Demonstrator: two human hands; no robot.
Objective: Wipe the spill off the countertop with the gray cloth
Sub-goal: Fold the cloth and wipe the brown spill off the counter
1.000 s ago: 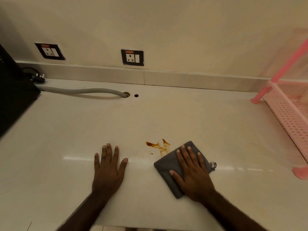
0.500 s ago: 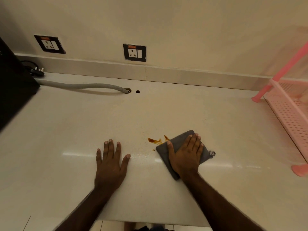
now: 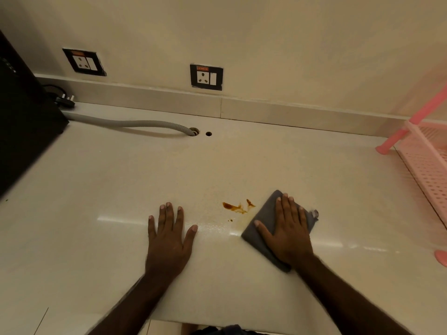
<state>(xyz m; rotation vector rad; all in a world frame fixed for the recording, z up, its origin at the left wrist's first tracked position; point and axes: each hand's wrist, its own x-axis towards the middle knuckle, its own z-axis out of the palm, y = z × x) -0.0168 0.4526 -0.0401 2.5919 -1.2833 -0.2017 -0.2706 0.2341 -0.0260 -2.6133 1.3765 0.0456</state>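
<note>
A brown spill [image 3: 235, 207] streaks the white countertop [image 3: 242, 165] in the middle, with a small drop below it. Just right of it lies the folded gray cloth [image 3: 264, 217], its left corner close to the stain. My right hand [image 3: 286, 232] presses flat on the cloth with straight, spread fingers and hides most of it. My left hand [image 3: 169, 238] rests flat on the bare counter to the left of the spill, apart from it, fingers straight.
A pink perforated rack [image 3: 428, 163] stands at the right edge. A grey corrugated hose [image 3: 135, 123] runs into a hole [image 3: 194, 131] at the back, next to a smaller hole [image 3: 208, 133]. A black appliance [image 3: 21, 122] fills the left side. Two wall sockets sit above.
My right hand pushed the cloth up and left onto the spill's edge, then slid it back to the right. The stain looks smaller than a second ago. My left hand stayed put.
</note>
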